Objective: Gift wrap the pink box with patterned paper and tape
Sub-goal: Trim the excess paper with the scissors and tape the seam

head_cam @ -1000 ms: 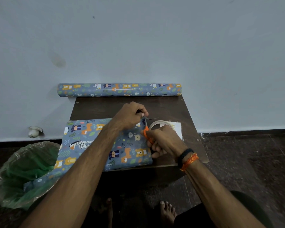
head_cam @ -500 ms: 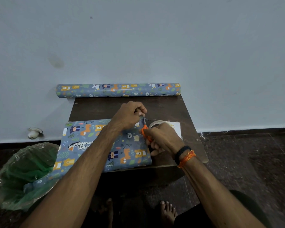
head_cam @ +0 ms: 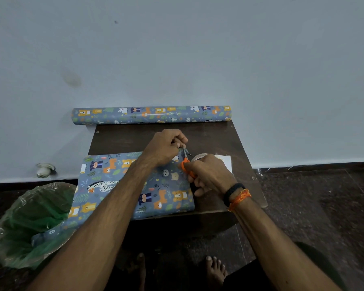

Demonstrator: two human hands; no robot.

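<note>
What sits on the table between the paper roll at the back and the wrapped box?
In the head view, only bare dark tabletop lies between the paper roll and the wrapped box, apart from the left hand reaching over its right part.

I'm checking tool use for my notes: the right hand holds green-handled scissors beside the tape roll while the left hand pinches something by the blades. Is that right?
Not quite: the scissors have orange handles, not green, as the head view shows. The right hand does hold them beside the tape roll, and the left hand pinches something by the blades.
</note>
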